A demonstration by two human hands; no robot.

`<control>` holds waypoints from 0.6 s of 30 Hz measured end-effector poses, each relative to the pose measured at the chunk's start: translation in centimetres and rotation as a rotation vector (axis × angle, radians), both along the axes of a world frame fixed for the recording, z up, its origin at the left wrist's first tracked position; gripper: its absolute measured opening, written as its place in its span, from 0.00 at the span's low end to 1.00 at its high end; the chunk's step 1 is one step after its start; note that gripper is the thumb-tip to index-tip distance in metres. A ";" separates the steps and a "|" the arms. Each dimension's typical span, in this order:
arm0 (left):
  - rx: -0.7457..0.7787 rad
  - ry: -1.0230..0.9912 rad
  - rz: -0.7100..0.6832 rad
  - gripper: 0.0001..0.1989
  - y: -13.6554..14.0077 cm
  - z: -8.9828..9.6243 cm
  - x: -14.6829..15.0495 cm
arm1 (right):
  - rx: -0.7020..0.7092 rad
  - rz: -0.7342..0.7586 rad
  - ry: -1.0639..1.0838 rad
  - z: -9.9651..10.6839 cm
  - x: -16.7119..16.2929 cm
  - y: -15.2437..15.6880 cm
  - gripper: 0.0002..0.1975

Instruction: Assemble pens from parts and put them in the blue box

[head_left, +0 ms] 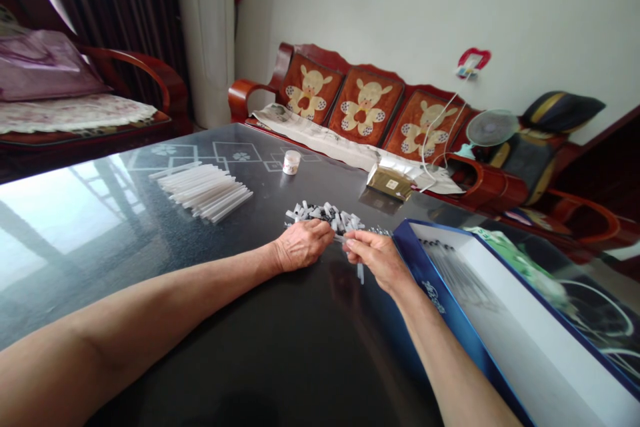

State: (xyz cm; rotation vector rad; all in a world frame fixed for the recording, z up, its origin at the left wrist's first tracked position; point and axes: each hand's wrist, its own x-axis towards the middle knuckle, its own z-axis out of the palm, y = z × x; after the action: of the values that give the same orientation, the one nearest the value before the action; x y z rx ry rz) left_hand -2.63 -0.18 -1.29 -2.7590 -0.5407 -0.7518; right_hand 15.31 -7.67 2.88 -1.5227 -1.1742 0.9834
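My left hand [306,244] rests on the dark glossy table at the near edge of a pile of small white and black plastic pieces [345,219]. Its fingers are curled closed, and whatever they hold is hidden. Close beside it on the right, my right hand [376,257] pinches a small, pale translucent piece [345,238] between thumb and fingers. Just below those fingers shows a short whitish tube [361,273]; I cannot tell whether it is held or lying on the table. To the left lies a stack of long white tubes [203,188].
A long blue box [440,307] with thin, dark-tipped rods [457,270] inside stands right of my right forearm. Behind the pile are a small white cup [291,162] and a gold box [391,183]. A green-and-white bag [520,263] lies beyond the blue box.
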 end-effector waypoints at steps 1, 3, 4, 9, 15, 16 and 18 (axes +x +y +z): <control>0.004 0.002 -0.007 0.13 0.0 0.0 0.0 | -0.014 0.002 0.033 0.1 -0.1 -0.1 0.13; 0.015 0.004 -0.014 0.13 0.0 0.0 0.0 | -0.047 0.005 0.092 0.4 -0.2 -0.1 0.12; 0.024 0.005 -0.017 0.13 0.0 -0.1 0.0 | -0.066 0.001 0.117 0.5 -0.2 -0.1 0.12; 0.078 0.009 -0.024 0.14 -0.1 -0.2 0.0 | -0.170 -0.044 0.186 0.6 -0.3 -0.1 0.12; 0.054 -0.068 0.084 0.15 -0.3 0.7 0.1 | 0.005 0.067 0.065 0.9 0.1 0.1 0.15; 0.058 -0.080 0.102 0.15 -0.3 0.9 0.1 | 0.052 0.082 -0.033 1.0 0.2 0.2 0.16; 0.071 -0.103 0.132 0.15 -0.5 1.2 0.1 | 0.147 0.096 -0.302 1.1 0.5 0.2 0.17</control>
State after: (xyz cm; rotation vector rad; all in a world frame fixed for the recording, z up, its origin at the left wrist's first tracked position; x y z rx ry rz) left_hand -2.56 -0.63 -0.13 -2.6007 -0.6952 -0.8677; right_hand 15.78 -7.50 3.96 -1.5439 -1.5095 0.7261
